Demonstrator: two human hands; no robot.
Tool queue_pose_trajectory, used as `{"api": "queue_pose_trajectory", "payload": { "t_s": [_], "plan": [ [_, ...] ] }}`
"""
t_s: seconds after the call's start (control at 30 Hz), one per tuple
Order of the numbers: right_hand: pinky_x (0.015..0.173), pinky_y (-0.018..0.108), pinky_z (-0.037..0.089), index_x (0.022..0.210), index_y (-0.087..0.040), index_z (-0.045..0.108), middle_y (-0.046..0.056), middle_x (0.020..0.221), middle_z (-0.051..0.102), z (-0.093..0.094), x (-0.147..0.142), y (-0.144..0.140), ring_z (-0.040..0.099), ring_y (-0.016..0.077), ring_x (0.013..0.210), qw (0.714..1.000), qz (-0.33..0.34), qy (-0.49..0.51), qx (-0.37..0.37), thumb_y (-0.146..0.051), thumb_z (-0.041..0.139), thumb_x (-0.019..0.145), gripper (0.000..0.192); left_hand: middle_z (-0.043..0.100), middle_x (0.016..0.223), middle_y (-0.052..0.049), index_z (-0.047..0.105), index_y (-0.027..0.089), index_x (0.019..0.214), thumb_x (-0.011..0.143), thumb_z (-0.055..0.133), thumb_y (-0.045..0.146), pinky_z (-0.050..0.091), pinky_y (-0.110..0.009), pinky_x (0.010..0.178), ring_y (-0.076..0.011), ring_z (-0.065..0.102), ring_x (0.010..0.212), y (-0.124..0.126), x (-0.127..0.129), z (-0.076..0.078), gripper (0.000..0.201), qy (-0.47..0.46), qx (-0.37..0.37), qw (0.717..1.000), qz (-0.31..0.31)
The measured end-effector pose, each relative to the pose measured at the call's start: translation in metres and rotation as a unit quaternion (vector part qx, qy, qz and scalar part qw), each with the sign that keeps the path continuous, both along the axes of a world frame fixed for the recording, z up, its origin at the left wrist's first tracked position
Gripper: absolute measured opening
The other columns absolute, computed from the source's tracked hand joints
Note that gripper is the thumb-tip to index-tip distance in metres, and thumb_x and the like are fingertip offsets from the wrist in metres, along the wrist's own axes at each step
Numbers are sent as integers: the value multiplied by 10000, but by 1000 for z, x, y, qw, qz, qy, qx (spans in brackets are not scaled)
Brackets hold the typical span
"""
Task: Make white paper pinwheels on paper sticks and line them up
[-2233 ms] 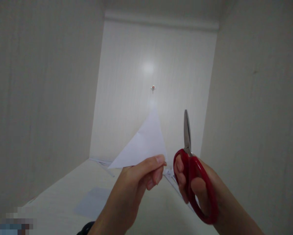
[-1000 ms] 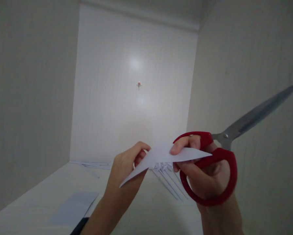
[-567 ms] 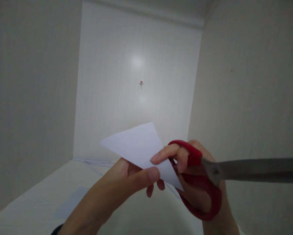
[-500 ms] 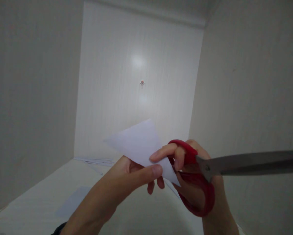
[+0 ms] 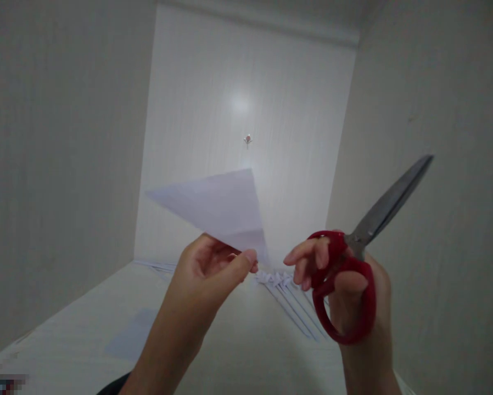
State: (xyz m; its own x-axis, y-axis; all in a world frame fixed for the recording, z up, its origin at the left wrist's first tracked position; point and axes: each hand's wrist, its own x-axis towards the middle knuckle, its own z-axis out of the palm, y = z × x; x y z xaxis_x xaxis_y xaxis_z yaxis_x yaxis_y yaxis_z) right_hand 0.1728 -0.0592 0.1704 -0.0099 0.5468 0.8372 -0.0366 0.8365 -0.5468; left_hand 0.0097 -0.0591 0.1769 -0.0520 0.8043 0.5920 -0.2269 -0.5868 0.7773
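A triangular folded sheet of white paper [image 5: 217,203] is pinched at its lower right corner between the thumb and fingers of my left hand [image 5: 213,269]. It stands up above the hand, with one point aimed left. In my right hand [image 5: 345,285] are scissors [image 5: 364,233] with red handles, my thumb and fingers through the loops. Their blades are closed and point up to the right, away from the paper. The right fingers are a short way from the paper and do not touch it.
Behind my hands, several thin white paper sticks with folded ends [image 5: 287,296] lie on the pale table [image 5: 250,356]. More thin strips [image 5: 156,266] lie at the back left, and a flat paper piece [image 5: 133,332] at the left. Pale panels [image 5: 246,82] rise around the table.
My right hand has let go of the paper and moved right, turning the scissors so the blades tilt upward. My left hand has moved slightly left and up with the paper.
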Motion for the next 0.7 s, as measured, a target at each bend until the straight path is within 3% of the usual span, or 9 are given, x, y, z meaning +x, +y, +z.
{"api": "queue_pose_trajectory", "payload": {
  "t_s": [0.17,0.27,0.43,0.57,0.7],
  "plan": [
    [538,280,362,766,-235,449,7,782,494,-3,1,5,427,151,630,994,-85,-52,47,-805,466,699,574,686,668,-5,652,181,634,676,708,239,476,-243,589,-158,619,649,-4,2,1,90,-26,-6,1000,12],
    [554,276,362,827,-240,442,10,802,448,-2,2,7,416,159,662,993,-59,-95,33,-810,337,758,584,687,659,20,676,198,683,684,728,236,480,-218,606,-133,611,641,-5,2,-1,65,-47,-9,999,-5],
    [556,270,354,746,-222,456,-14,671,438,4,7,-3,399,136,594,972,36,-217,-86,-778,383,777,562,686,657,36,688,211,695,672,764,238,484,-201,624,-120,615,647,-5,3,-4,84,-73,-33,997,-6],
    [544,267,344,672,-209,466,-9,641,481,7,6,-16,404,129,578,959,16,-253,-126,-797,454,720,591,675,656,35,674,199,684,699,750,242,480,-194,630,-109,603,643,-9,3,-2,89,-89,-27,995,-21],
    [515,257,338,680,-207,512,-9,641,524,5,3,-17,412,124,560,953,-35,-273,-125,-654,603,744,461,669,653,24,662,196,678,721,712,234,486,-216,624,-122,596,639,-13,5,2,76,-104,-26,994,-23]
  ]
}}
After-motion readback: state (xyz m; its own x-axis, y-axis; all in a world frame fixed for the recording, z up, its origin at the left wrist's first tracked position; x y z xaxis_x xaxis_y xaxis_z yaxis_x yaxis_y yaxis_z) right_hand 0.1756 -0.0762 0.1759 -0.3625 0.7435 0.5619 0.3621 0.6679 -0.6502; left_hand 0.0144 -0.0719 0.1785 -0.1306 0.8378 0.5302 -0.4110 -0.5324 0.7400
